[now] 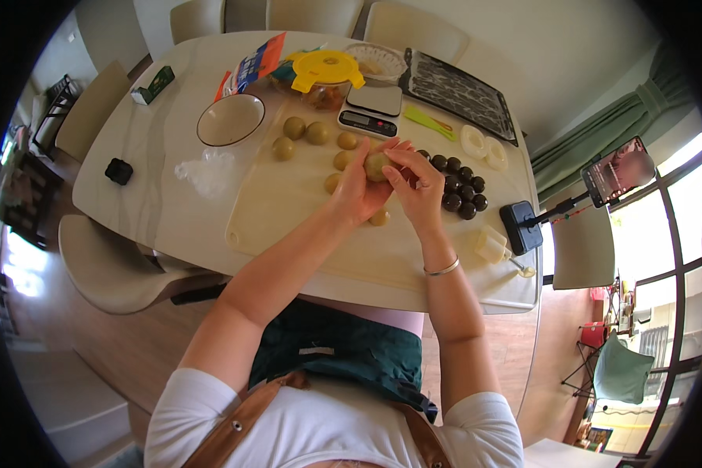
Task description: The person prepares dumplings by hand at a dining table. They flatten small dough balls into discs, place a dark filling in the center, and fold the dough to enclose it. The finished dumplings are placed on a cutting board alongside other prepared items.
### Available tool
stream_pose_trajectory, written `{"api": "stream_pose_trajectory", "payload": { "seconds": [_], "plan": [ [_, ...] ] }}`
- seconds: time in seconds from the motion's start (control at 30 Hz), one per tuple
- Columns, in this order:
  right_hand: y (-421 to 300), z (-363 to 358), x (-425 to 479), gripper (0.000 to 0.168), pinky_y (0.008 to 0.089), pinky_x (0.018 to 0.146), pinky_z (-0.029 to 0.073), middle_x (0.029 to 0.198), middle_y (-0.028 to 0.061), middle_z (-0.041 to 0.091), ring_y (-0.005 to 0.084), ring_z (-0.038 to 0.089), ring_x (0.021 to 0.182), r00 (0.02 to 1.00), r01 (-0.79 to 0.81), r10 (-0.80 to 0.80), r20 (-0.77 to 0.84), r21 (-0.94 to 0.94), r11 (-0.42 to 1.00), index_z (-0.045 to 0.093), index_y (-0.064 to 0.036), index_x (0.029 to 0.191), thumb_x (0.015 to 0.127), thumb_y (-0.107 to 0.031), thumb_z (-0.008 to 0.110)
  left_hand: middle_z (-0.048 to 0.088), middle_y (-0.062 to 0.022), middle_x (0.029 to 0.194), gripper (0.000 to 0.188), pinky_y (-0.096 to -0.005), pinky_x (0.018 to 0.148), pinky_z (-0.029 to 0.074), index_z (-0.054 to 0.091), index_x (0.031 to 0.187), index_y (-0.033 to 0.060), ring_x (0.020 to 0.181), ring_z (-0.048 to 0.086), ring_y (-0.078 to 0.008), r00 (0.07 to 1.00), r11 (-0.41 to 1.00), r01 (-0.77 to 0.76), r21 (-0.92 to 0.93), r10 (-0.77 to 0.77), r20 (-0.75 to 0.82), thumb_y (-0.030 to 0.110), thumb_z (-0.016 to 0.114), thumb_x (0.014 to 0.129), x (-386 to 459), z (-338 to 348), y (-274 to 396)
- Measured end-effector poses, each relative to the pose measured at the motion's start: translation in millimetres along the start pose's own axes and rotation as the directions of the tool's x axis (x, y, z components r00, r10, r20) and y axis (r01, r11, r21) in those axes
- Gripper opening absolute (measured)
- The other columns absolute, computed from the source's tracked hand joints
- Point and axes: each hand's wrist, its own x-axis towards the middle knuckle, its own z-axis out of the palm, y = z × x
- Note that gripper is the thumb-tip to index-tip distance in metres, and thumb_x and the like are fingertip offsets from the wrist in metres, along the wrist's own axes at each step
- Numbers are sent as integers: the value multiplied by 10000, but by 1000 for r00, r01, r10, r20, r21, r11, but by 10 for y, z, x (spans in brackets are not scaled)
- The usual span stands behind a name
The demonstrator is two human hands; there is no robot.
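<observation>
A round greenish dough ball point(377, 167) rests against the palm and fingers of my left hand point(358, 190). From the other side, the fingers and thumb of my right hand point(419, 186) press on that same ball. Below both hands lies a cream cutting mat point(304, 216). Left of them sit several larger olive-green balls point(294, 127) and smaller yellowish balls point(347, 140), some partly hidden by my left hand. Several glossy dark balls point(465, 174) are grouped just right of my right hand.
A kitchen scale point(368, 123), a yellow-lidded glass bowl point(327, 70) and a lined baking tray point(456, 90) stand farther back. A white bowl point(231, 120) and crumpled plastic point(207, 172) lie left. Plastic mould parts point(484, 147), a plunger press point(491, 244) and a phone stand point(520, 227) are right.
</observation>
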Motion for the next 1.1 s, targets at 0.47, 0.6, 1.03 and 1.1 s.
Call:
{"api": "stream_pose_trajectory", "payload": {
  "seconds": [0.47,0.6,1.03,1.1],
  "plan": [
    [-318,382,-146,304,528,1044,314,1170,126,630,355,514,1193,893,427,-373,251,-217,878,645,-78,1135,843,-156,617,453,-150,1404,541,-436,1153,249,411,1386,77,1347,377,-264,960,985,-158,-66,169,224,437,271,1007,-41,-106,-155],
    [-249,142,16,244,484,988,385,1125,108,660,330,581,1121,968,157,-102,230,-236,959,669,-78,1114,899,-155,584,254,-175,1522,617,-416,1176,173,266,1461,32,1428,223,-280,991,1000,-6,10,4,133,447,247,1004,-68,-103,-269],
    [-140,94,59,280,437,1003,415,1160,172,638,379,528,1177,972,222,-195,128,-254,941,633,3,1131,872,-89,579,377,-136,1467,610,-402,1146,257,321,1432,60,1376,336,-273,998,999,-40,-1,40,40,483,193,1012,-100,0,-296],
    [-146,127,6,274,438,968,437,1126,193,637,374,558,1123,983,148,-134,124,-103,984,631,18,1099,858,-109,602,426,-138,1433,679,-400,1148,244,417,1360,32,1364,356,-261,993,998,-62,-24,64,103,556,195,991,-52,-169,-171]
  ]
}}
